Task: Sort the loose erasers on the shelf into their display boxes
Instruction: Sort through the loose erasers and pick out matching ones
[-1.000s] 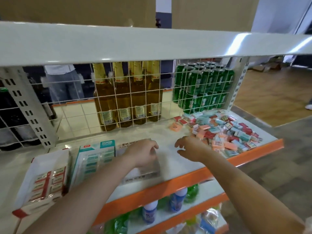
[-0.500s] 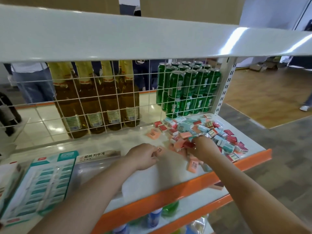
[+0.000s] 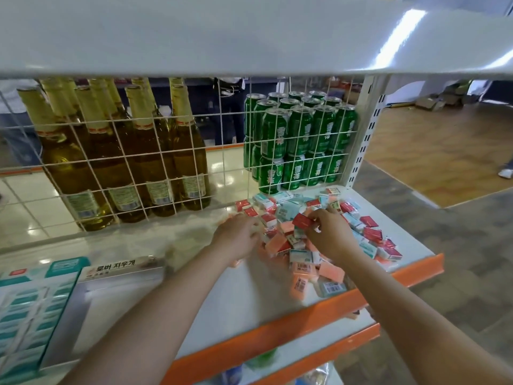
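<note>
two hands work the pile of loose erasers (image 3: 319, 234) on the shelf (image 3: 249, 295), right of the display boxes (image 3: 69, 307). right hand (image 3: 329, 234) pinches a red eraser (image 3: 302, 221); left hand (image 3: 238, 237) rests curled in the pile, grip unclear.

Setting: retail shop, likely a small market. Evidence: white metal gondola shelf (image 3: 277, 298) with orange price-strip edging, perforated upright (image 3: 366, 134) for adjustable brackets, white wire-grid back panel (image 3: 166, 168). Behind the grid, stock faces the opposite aisle: amber glass bottles (image 3: 133, 162) in rows, green drink cans (image 3: 299, 134) stacked two high. On this shelf, a heap of small packaged erasers (image 3: 319, 240) with barcode labels, and printed display boxes (image 3: 33, 307) at the left. Further goods on the lower shelf (image 3: 327, 340). Cardboard cartons (image 3: 433, 102) lie on the wood floor beyond.
</note>
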